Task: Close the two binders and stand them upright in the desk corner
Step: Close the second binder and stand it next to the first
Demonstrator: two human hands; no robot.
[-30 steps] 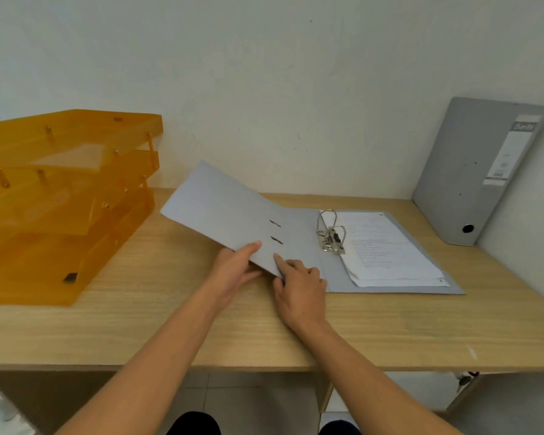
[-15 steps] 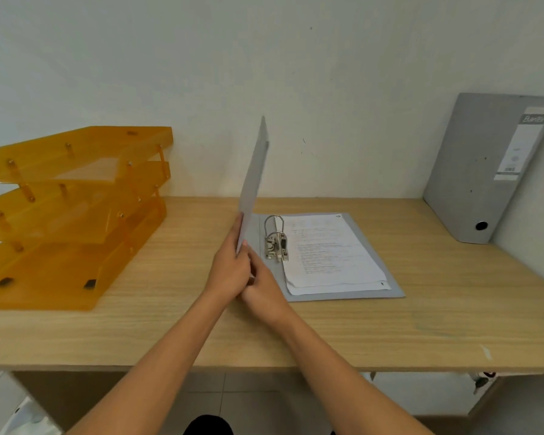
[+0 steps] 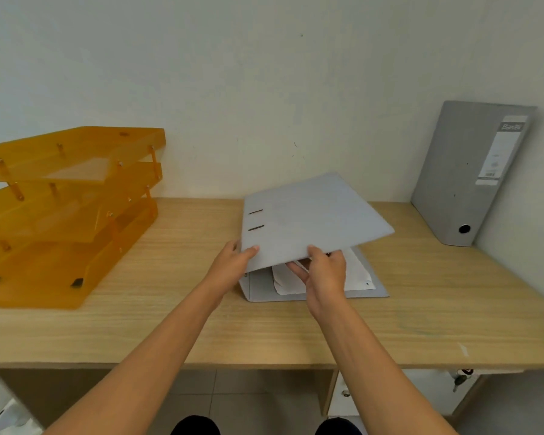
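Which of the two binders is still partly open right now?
The binder lying flat mid-desk, its cover held up over the papers by both hands. The other binder stands closed in the corner.

Half-closed grey binder (image 3: 308,221); upright binder (image 3: 465,174) cornered.

Pale grey binder (image 3: 308,215) mid-frame, white pages (image 3: 358,273) peeking out; speckled grey binder (image 3: 462,174) at right, white spine label; translucent orange trays (image 3: 66,211) left; light woodgrain desk (image 3: 453,309).

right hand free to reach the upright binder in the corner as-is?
Probably not yet: the right hand grips the flat binder's cover. The desk toward the upright binder looks unobstructed.
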